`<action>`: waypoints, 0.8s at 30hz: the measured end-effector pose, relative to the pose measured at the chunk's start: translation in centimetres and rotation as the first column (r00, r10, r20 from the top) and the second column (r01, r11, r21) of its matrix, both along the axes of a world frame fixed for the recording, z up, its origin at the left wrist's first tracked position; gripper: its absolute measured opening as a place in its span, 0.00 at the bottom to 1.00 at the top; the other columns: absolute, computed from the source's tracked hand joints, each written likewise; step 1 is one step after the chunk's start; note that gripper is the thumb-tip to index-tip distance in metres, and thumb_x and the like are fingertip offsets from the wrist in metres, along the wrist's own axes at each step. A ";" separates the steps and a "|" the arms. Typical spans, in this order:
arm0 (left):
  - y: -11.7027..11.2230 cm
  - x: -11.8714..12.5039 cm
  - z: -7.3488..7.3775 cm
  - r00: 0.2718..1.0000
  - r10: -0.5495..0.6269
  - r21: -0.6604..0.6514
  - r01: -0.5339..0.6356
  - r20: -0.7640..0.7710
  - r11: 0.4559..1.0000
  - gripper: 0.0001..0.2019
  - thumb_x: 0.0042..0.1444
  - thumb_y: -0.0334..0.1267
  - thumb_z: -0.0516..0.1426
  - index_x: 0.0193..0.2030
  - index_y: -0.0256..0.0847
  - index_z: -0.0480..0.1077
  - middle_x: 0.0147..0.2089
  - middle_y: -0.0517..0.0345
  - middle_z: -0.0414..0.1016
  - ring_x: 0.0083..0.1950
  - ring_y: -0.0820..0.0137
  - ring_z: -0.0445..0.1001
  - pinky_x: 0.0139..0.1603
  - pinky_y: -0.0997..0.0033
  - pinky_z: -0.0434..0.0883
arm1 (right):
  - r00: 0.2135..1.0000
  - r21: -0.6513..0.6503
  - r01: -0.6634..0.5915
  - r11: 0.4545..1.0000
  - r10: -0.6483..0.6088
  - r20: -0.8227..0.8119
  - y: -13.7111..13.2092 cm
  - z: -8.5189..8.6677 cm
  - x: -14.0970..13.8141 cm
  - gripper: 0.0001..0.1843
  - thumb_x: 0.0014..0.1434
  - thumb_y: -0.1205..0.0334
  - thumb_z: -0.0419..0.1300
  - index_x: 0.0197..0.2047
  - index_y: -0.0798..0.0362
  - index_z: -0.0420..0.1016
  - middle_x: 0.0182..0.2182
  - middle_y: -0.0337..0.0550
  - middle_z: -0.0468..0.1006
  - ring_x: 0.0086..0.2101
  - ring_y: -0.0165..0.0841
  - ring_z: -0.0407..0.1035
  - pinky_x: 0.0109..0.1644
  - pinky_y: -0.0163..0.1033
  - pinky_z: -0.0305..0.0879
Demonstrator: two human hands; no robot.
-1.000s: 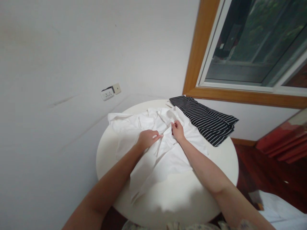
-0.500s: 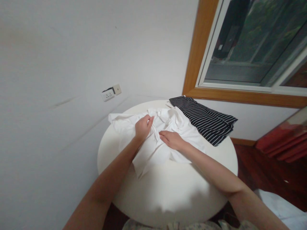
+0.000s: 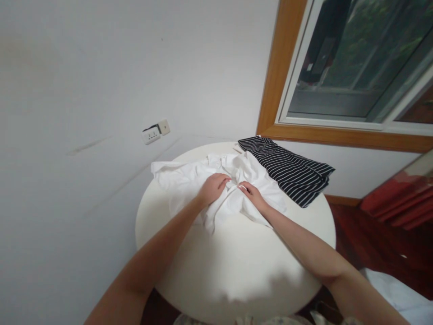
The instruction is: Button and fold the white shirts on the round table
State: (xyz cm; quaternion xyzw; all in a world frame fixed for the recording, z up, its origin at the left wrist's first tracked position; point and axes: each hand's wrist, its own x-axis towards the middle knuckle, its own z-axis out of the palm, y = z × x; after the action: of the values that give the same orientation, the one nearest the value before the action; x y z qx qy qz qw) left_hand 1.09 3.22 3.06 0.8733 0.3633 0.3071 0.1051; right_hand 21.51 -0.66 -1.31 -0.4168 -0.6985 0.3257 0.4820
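Note:
A crumpled white garment (image 3: 182,178), perhaps a shirt, lies spread over the far half of the round white table (image 3: 237,266). Near its middle, my left hand (image 3: 214,187) pinches the cloth between thumb and fingers. Just to the right, my right hand (image 3: 252,194) grips another bit of the same cloth with its fingertips. Folds gather between the two hands, and a loose corner points toward me. Beyond the right hand rests a folded black garment with white stripes (image 3: 287,169), touching or close to the white cloth.
The wall with a power socket (image 3: 151,134) borders the table on the left and back. A wood-framed window (image 3: 338,131) is at the back right. Red curtain fabric (image 3: 402,198) hangs at the right above dark flooring. Something white (image 3: 395,291) sits at the lower right.
My left hand has moved right and slightly nearer me. My right hand has shifted a little right, its fingers now pinching cloth. The garment's near corner has drawn back away from me.

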 end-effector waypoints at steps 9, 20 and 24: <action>-1.9 -0.6 -2.0 0.958 -0.112 -0.491 0.233 0.264 0.840 0.17 0.60 0.47 0.49 0.46 0.40 0.72 0.48 0.53 0.77 0.50 0.65 0.73 0.54 0.66 0.68 | 0.999 -0.083 0.002 0.997 -0.006 -0.047 0.2 0.0 0.2 0.20 0.59 0.43 0.53 0.35 0.52 0.71 0.32 0.39 0.72 0.36 0.33 0.66 0.43 0.37 0.61; -3.0 -0.4 -1.6 0.986 -0.130 -0.302 0.155 0.101 0.941 0.14 0.59 0.43 0.51 0.47 0.43 0.73 0.48 0.56 0.77 0.50 0.66 0.73 0.54 0.68 0.66 | 0.995 -0.140 -0.027 0.990 0.012 -0.103 0.4 -0.4 0.2 0.18 0.58 0.45 0.55 0.32 0.53 0.71 0.28 0.37 0.70 0.32 0.31 0.64 0.40 0.35 0.59; -3.8 0.2 -1.1 0.997 -0.037 -0.282 0.053 0.063 0.958 0.14 0.60 0.42 0.49 0.46 0.44 0.73 0.48 0.57 0.77 0.50 0.66 0.73 0.54 0.68 0.66 | 0.994 -0.149 -0.051 0.987 0.036 -0.099 0.8 -0.7 0.4 0.20 0.58 0.43 0.55 0.33 0.53 0.73 0.29 0.37 0.72 0.34 0.31 0.65 0.42 0.36 0.60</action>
State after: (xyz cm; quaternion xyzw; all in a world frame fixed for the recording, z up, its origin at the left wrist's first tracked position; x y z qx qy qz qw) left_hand 1.26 -0.56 1.94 0.8482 0.3804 0.2743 0.2463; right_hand 21.89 0.18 -1.96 -0.4208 -0.6568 0.4080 0.4745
